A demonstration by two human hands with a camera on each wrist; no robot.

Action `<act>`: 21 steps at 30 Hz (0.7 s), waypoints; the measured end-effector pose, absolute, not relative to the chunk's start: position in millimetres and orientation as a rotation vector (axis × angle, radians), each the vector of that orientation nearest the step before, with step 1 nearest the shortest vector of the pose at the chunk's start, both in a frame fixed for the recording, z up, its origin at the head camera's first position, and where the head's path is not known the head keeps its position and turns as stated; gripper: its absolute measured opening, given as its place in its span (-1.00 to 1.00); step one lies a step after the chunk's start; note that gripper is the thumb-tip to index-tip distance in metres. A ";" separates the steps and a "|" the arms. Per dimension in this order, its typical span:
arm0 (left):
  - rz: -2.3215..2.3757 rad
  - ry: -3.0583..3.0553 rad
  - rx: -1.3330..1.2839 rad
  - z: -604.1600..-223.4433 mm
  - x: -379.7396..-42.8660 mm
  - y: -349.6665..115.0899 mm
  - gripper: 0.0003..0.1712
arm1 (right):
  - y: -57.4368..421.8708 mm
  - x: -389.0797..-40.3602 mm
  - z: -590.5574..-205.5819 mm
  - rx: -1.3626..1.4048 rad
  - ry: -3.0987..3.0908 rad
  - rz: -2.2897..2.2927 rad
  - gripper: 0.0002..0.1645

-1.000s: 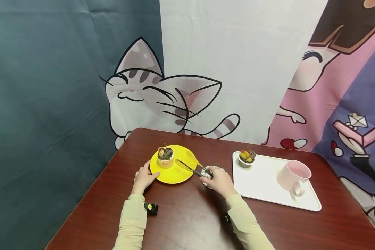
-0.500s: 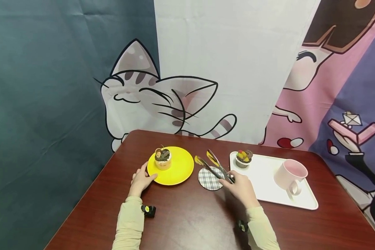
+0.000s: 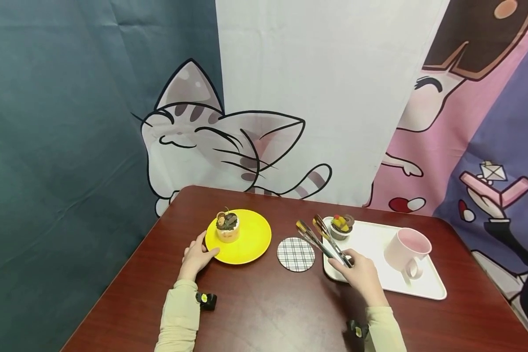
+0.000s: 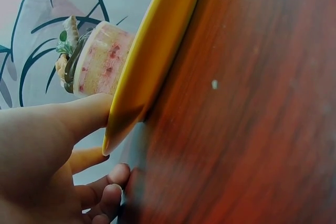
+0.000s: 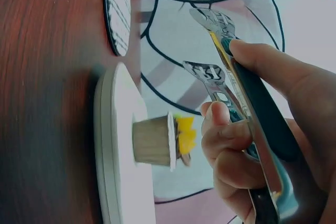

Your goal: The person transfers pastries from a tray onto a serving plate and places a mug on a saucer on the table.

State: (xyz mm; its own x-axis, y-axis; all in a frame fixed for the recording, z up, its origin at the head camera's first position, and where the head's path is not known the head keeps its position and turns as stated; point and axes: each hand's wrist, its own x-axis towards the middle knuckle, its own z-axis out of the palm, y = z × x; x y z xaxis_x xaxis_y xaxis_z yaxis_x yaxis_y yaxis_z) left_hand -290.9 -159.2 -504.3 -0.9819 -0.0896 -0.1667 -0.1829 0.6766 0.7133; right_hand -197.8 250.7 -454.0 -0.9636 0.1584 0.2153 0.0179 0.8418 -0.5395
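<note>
My left hand (image 3: 195,256) holds the near-left rim of a yellow plate (image 3: 254,239). In the left wrist view its thumb lies over the rim and a finger is at the edge. On the plate stands a cupcake (image 4: 105,61) with pink-speckled sides, a dark top and decorations. My right hand (image 3: 364,275) grips metal tongs (image 5: 257,108) with dark handles. Their two tips are spread apart with nothing between them, pointing up and left. The tongs overlap the left edge of a white tray (image 3: 371,239), beside a fruit-topped cupcake (image 5: 152,139) in a brown cup.
A pink mug (image 3: 402,248) stands on the tray's right half, handle toward me. Between plate and tray lies a round plaid coaster (image 3: 296,254). The brown table (image 3: 251,308) ends at a printed cloth backdrop (image 3: 334,88).
My right hand has carried the tongs rightward from over the yellow plate, across the coaster, to the tray's left edge. My left hand stays at the plate; the view has shifted slightly.
</note>
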 end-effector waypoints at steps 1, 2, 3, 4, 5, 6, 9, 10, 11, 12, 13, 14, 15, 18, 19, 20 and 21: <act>1.203 2.771 -0.221 -503.8 -290.4 -159.3 -0.08 | 253.2 -197.3 -453.9 -0.138 -2.766 0.808 -0.51; 1.212 2.773 -0.217 -503.1 -289.6 -159.1 -0.07 | 255.7 -196.7 -453.4 -0.146 -2.762 0.810 -0.50; 1.219 2.776 -0.215 -502.5 -288.7 -158.9 -0.08 | 258.5 -196.1 -453.0 -0.151 -2.752 0.809 -0.50; 1.216 2.790 -0.209 -502.1 -287.7 -158.7 -0.08 | 261.3 -195.2 -452.1 -0.160 -2.746 0.810 -0.49; 1.220 2.794 -0.205 -501.6 -286.8 -158.5 -0.07 | 264.2 -194.1 -451.0 -0.170 -2.740 0.811 -0.49; 1.224 2.796 -0.204 -501.6 -286.1 -158.7 -0.07 | 267.1 -193.1 -450.0 -0.179 -2.735 0.813 -0.48; 1.219 2.798 -0.199 -502.9 -286.0 -159.4 -0.07 | 275.9 -189.7 -447.5 -0.223 -2.738 0.848 -0.46; 1.215 2.797 -0.200 -503.3 -286.4 -159.7 -0.07 | 278.8 -188.9 -446.5 -0.240 -2.744 0.874 -0.46; 1.219 2.784 -0.205 -503.6 -287.0 -159.9 -0.08 | 281.8 -188.3 -445.8 -0.253 -2.750 0.906 -0.45; 1.210 2.783 -0.205 -503.8 -287.4 -160.0 -0.08 | 284.7 -188.2 -445.1 -0.269 -2.753 0.933 -0.45; 1.200 2.784 -0.206 -503.9 -287.7 -160.0 -0.08 | 287.3 -188.0 -444.3 -0.285 -2.756 0.956 -0.45; 1.193 2.783 -0.211 -503.8 -288.0 -159.8 -0.08 | 289.9 -188.2 -443.8 -0.295 -2.756 0.978 -0.45; 1.184 2.783 -0.210 -503.7 -288.3 -159.7 -0.08 | 292.1 -188.2 -443.1 -0.302 -2.757 0.992 -0.46; 1.169 2.788 -0.208 -504.8 -289.3 -159.5 -0.08 | 298.0 -188.6 -442.7 -0.317 -2.759 1.004 -0.48; 1.168 2.788 -0.208 -505.4 -289.7 -159.4 -0.08 | 299.6 -188.2 -442.8 -0.318 -2.757 1.011 -0.50; 1.168 2.788 -0.208 -506.0 -290.0 -159.4 -0.08 | 301.4 -187.8 -443.0 -0.319 -2.755 1.018 -0.51; 1.167 2.787 -0.206 -506.9 -290.7 -159.5 -0.08 | 303.2 -187.3 -443.3 -0.320 -2.750 1.018 -0.52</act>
